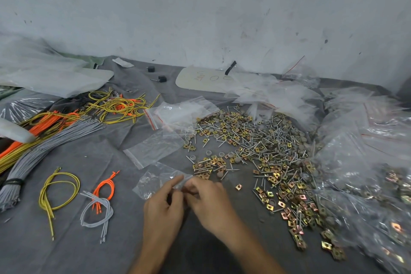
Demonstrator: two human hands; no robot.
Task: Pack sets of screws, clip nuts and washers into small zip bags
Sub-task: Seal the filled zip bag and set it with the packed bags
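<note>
At the near edge of the counter [73, 253], which is covered with a grey cloth, the left hand [163, 207] and the right hand [210, 198] meet over a small zip bag [153, 181]. Both hands pinch its nearer edge between thumb and fingers, most likely to part the mouth so parts can go in. The fingertips are blurred, so I cannot tell whether anything is inside yet.

The bag lies flat on the cloth just beyond the hands and just left of the pile of loose parts [266, 147], so filling it needs only a short reach with the right hand. The pile mixes screws, brass-coloured clip nuts and grey washers. It is spread thin, which makes single pieces easy to pick out. One clip nut [238, 187] lies apart from the pile, near the right hand.

A spare empty bag [155, 148] and a stack of bags with red zip strips [180, 112] wait further back, between the hands and the wall, ready as the next ones. Filled bags [367, 147] are heaped on the right, out of the working space. Bundles of wires [44, 149] in grey, orange and yellow lie on the left and appear to belong to another job.

A pale board [206, 80] near the wall carries handwriting, upside down from here: two round marks like zeros and a word that cannot be read. No brand shows anywhere.
</note>
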